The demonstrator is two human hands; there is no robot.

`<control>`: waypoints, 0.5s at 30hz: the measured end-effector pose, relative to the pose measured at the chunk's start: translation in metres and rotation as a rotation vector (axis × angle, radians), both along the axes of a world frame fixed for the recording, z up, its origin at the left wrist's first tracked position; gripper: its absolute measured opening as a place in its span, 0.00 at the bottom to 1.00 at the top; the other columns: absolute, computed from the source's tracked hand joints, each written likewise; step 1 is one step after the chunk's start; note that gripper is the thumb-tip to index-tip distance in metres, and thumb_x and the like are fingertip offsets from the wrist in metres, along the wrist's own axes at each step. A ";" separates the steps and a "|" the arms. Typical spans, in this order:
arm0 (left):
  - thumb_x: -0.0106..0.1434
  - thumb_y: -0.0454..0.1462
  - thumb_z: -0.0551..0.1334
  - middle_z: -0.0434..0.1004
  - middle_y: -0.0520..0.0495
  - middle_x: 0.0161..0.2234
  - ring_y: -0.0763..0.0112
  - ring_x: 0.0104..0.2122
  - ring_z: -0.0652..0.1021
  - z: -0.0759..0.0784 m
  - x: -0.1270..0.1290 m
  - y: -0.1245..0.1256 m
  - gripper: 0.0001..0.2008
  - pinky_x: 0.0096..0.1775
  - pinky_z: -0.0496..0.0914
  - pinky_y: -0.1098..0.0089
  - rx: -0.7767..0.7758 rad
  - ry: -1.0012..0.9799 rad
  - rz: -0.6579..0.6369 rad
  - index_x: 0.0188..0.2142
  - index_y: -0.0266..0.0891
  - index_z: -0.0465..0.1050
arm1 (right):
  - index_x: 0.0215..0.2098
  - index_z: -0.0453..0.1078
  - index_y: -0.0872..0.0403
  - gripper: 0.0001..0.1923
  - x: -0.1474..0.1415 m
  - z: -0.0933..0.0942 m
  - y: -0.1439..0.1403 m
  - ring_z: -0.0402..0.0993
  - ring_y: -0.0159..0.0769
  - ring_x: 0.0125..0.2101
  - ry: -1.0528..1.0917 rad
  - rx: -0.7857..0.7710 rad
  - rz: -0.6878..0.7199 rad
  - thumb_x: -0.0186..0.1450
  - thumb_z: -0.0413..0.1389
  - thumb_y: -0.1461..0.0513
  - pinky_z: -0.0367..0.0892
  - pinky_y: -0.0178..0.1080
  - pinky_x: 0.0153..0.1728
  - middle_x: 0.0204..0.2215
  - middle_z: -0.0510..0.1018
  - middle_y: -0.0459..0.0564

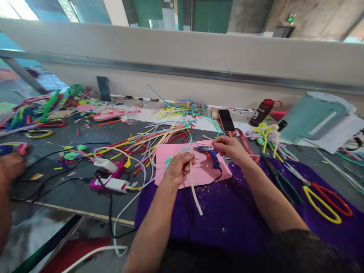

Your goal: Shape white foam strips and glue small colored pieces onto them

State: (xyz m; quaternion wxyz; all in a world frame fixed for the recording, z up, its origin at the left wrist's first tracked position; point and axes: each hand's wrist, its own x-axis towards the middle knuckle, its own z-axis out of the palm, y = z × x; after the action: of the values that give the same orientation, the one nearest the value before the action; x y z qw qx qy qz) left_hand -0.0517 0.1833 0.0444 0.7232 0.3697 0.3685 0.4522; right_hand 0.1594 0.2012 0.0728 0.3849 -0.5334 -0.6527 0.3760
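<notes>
My left hand (178, 167) is closed around a white pipe cleaner (195, 189) whose free end hangs down over the purple cloth (233, 212). My right hand (229, 147) pinches a thin cream piece of pipe cleaner (207, 137) between thumb and fingers. Between the two hands lies a blue glue gun (212, 155) on a pink sheet of paper (170, 153), its black cord trailing toward me.
Many coloured pipe cleaners (159, 138) spread behind the pink sheet. A phone (226, 120), dark bottle (262, 110) and pale green kettle (309, 117) stand at the back right. Pliers (280, 180) and yellow-red scissors (324, 197) lie at right. Chargers (110, 176) and another person's hand (10, 167) at left.
</notes>
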 end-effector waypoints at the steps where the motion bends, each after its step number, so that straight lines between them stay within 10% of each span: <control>1: 0.48 0.38 0.65 0.71 0.53 0.17 0.89 0.09 0.61 0.001 0.000 0.000 0.09 0.11 0.50 0.83 0.003 -0.008 -0.005 0.22 0.32 0.70 | 0.29 0.69 0.56 0.12 0.009 -0.002 -0.001 0.64 0.25 0.18 -0.149 -0.005 -0.044 0.58 0.51 0.55 0.59 0.29 0.20 0.22 0.73 0.45; 7: 0.47 0.37 0.66 0.70 0.53 0.17 0.89 0.10 0.61 0.004 0.000 -0.002 0.09 0.12 0.51 0.83 0.025 -0.048 -0.008 0.21 0.31 0.70 | 0.16 0.68 0.55 0.18 0.027 -0.032 -0.008 0.70 0.37 0.24 -0.539 -0.076 -0.192 0.53 0.55 0.50 0.57 0.34 0.24 0.17 0.73 0.50; 15: 0.48 0.37 0.66 0.71 0.52 0.18 0.89 0.10 0.62 0.004 0.002 -0.003 0.09 0.12 0.52 0.83 0.067 -0.007 0.011 0.21 0.31 0.70 | 0.15 0.67 0.54 0.14 0.001 -0.057 0.002 0.70 0.40 0.29 -0.371 -0.153 -0.289 0.46 0.60 0.53 0.57 0.34 0.25 0.20 0.73 0.50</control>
State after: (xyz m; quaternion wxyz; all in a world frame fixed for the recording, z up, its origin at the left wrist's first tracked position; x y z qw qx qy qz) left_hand -0.0494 0.1801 0.0485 0.7091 0.3904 0.3526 0.4695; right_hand 0.1609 0.2036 0.0160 0.2669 -0.7086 -0.5988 0.2610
